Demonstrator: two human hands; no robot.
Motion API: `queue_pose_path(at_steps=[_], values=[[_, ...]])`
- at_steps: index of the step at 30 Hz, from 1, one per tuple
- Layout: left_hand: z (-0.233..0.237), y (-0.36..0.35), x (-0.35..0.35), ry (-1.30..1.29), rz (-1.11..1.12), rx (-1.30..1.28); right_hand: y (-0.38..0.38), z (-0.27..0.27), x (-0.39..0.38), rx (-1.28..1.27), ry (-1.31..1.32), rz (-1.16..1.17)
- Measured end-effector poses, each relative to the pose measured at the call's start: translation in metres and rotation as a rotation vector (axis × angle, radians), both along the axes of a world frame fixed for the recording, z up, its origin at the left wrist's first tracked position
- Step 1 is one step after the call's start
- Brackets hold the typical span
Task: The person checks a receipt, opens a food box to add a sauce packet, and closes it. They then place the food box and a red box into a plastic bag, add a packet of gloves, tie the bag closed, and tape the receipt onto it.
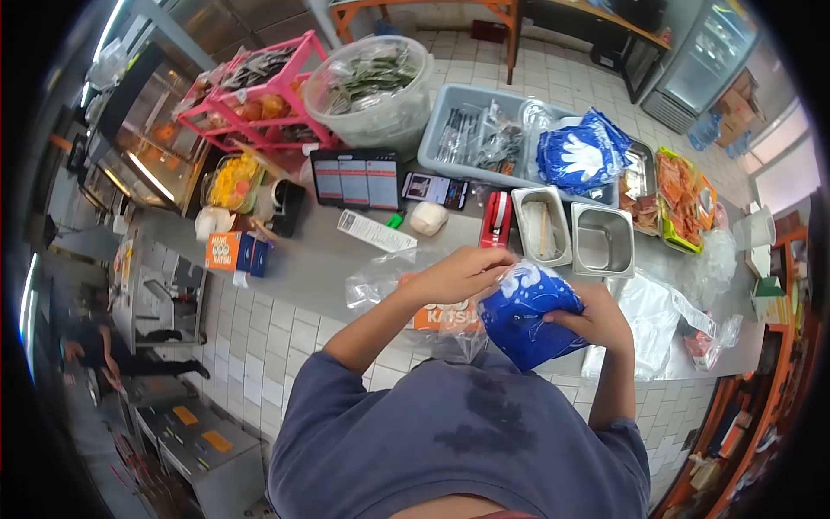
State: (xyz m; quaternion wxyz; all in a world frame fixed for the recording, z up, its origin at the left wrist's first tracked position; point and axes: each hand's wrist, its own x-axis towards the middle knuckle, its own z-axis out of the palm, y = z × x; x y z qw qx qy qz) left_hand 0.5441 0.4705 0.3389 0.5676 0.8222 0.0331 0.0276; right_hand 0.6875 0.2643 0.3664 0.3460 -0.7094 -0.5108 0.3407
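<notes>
A blue plastic packet printed with white glove shapes is held up close to my chest. My right hand grips its right side, thumb across the front. The fingers of my left hand are pinched at the packet's upper left edge; what lies between the fingertips is too small to make out. Just below my left forearm, an orange box marked KATSU sits inside a clear plastic bag.
Behind the packet stand two metal pans and a red stapler-like object. A grey-blue tub holds wrapped cutlery and another blue glove packet. Farther left are a tablet, a phone and a pink rack.
</notes>
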Motion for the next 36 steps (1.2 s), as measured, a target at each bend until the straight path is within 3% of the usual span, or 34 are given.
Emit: queue_pose_path(at_steps=[2, 5, 9, 11, 13, 15, 16, 18, 19, 21, 23, 24, 25, 26, 27, 28, 29, 30, 31, 33, 34, 36], values=[[-0.019, 0.004, 0.003, 0.093, -0.073, -0.202, -0.001, -0.001, 0.007, -0.013, -0.034, -0.012], [-0.013, -0.002, 0.012, 0.159, -0.177, -0.207, -0.002, -0.009, 0.019, -0.007, -0.069, 0.000], [-0.052, -0.007, 0.030, 0.049, -0.338, -0.074, 0.005, -0.016, 0.032, -0.091, 0.033, 0.098], [-0.045, -0.001, 0.035, 0.137, -0.361, -0.188, 0.009, -0.024, 0.043, -0.138, 0.070, 0.087], [-0.039, 0.011, 0.031, 0.154, -0.020, -0.575, 0.011, -0.027, 0.060, 0.018, -0.094, 0.094], [-0.004, 0.048, 0.024, 0.226, 0.412, -0.379, 0.009, -0.031, 0.097, -0.206, -0.430, 0.103], [-0.015, 0.082, 0.018, -0.054, 0.656, -0.392, 0.005, -0.033, 0.125, -0.094, -0.390, -0.040], [0.032, 0.121, 0.020, -0.490, 0.907, -0.514, 0.005, -0.052, 0.203, 0.253, -0.366, -0.376], [0.045, 0.139, 0.021, -0.524, 0.955, -0.460, 0.028, -0.040, 0.223, 0.190, -0.403, -0.698], [0.035, 0.172, 0.047, -0.465, 0.916, -0.374, 0.062, -0.076, 0.287, 0.338, -0.334, -0.745], [0.034, 0.181, 0.084, -0.123, 0.948, 0.393, 0.099, -0.134, 0.332, -0.123, -0.524, -0.832], [-0.019, 0.218, 0.106, -0.266, 0.942, 0.904, 0.108, -0.142, 0.331, -0.154, -0.544, -0.831], [-0.027, 0.209, 0.119, -0.316, 0.734, 1.049, 0.111, -0.148, 0.327, -0.181, -0.570, -0.832], [-0.050, 0.205, 0.137, -0.332, 0.683, 1.076, 0.110, -0.160, 0.326, 0.014, -0.568, -0.905], [-0.079, 0.205, 0.146, -0.409, 0.544, 1.195, 0.110, -0.116, 0.285, -0.119, -0.627, -1.044], [-0.099, 0.197, 0.150, -0.285, 0.465, 1.250, 0.106, -0.116, 0.272, 0.024, -0.854, -1.147], [-0.128, 0.197, 0.152, 0.065, 0.331, 1.244, 0.103, -0.110, 0.255, 0.031, -0.869, -1.127], [-0.134, 0.185, 0.152, 0.415, 0.233, 1.150, 0.102, -0.101, 0.237, 0.216, -0.907, -1.034], [-0.139, 0.189, 0.151, 0.414, 0.248, 1.137, 0.105, -0.092, 0.219, 0.393, -0.935, -0.936], [-0.153, 0.198, 0.142, 0.488, 0.288, 0.522, 0.117, -0.081, 0.183, 0.538, -0.760, -0.630], [-0.157, 0.197, 0.132, 0.265, 0.380, 0.344, 0.127, -0.085, 0.171, 0.565, -0.608, -0.501], [-0.107, 0.176, 0.112, 0.168, 0.329, 0.422, 0.164, -0.093, 0.144, 0.563, -0.323, -0.310]])
